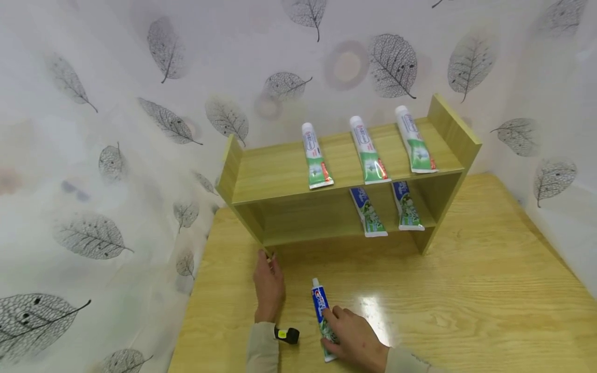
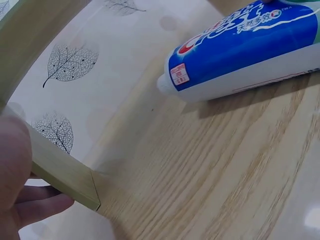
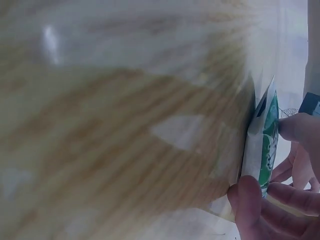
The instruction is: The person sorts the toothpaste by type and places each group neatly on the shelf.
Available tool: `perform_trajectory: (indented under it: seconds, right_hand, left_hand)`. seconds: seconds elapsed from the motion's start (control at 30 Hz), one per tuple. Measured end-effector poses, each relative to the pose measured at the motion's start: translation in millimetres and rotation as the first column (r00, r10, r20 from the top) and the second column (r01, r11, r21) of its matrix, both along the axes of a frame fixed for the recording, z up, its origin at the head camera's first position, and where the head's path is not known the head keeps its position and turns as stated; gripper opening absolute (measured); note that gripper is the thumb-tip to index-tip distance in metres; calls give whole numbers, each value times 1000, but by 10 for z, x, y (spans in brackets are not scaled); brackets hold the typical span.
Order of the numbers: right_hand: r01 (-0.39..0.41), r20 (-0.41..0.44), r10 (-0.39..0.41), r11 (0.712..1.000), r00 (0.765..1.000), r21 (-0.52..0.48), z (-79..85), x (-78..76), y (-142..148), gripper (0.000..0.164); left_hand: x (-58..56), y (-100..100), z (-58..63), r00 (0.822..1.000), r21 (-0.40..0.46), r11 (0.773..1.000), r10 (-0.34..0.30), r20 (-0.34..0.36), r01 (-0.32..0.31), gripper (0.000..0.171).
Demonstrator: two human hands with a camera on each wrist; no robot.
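Observation:
My left hand (image 1: pixel 269 286) holds the lower front edge of the left side panel of a small two-tier wooden shelf (image 1: pixel 275 173). In the left wrist view, its thumb and fingers lie on opposite sides of the panel (image 2: pixel 67 182). A blue, green and white toothpaste tube (image 1: pixel 319 296) lies on the table in front of the shelf, white cap pointing toward it. My right hand (image 1: pixel 356 336) grips this tube around its lower half. The right wrist view shows the thumb and fingers on both sides of the tube (image 3: pixel 266 145), close along the table surface.
Three white-and-green toothpaste tubes (image 1: pixel 367 150) lie spaced along the top tier. Two blue-and-green tubes (image 1: pixel 368 212) lie on the lower tier at the right, flat ends outward. Leaf-patterned wall covering (image 1: pixel 140 207) stands behind and beside the wooden table (image 1: pixel 494 269).

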State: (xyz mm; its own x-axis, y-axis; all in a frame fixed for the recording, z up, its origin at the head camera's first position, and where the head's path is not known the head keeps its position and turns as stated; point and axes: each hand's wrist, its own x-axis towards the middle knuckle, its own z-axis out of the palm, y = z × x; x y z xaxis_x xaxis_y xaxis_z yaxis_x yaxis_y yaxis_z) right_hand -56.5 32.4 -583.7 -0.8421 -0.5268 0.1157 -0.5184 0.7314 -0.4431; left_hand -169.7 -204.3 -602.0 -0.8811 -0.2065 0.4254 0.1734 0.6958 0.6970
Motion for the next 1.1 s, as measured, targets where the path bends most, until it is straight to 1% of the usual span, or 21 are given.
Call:
perform_trajectory:
  seconds: [0.2, 0.37, 0.47, 0.6, 0.73, 0.93, 1.1]
  right_hand:
    - [5, -4, -5, 1000, 1000, -13, 5, 8, -20, 48]
    - [30, -23, -30, 1000, 999, -1, -4, 12, -80, 57]
    - [51, -23, -51, 999, 998, 6, -11, 11, -112, 60]
    - [75, 7, -75, 997, 997, 6, -17, 23, -139, 57]
    - [83, 28, -84, 996, 996, 11, -13, 29, -152, 56]
    - [90, -2, -90, 996, 996, 13, -5, 44, -152, 53]
    - [88, -56, -88, 996, 995, 3, -38, 67, -132, 46]
  left_hand:
    - [2, -48, 12, 999, 12, 1000, -27, 16, 27, 8]
    - [-9, -99, 35, 998, 86, 995, -52, 26, 50, 12]
    - [-16, -123, 40, 996, 145, 988, -71, 52, 62, 17]
    - [-6, -137, 31, 993, 221, 973, -79, 85, 58, 23]
    - [3, -149, 17, 993, 257, 965, -74, 91, 48, 27]
    - [12, -153, 22, 992, 273, 962, -61, 108, 30, 26]
    - [18, -151, 27, 992, 281, 959, -62, 111, 28, 24]
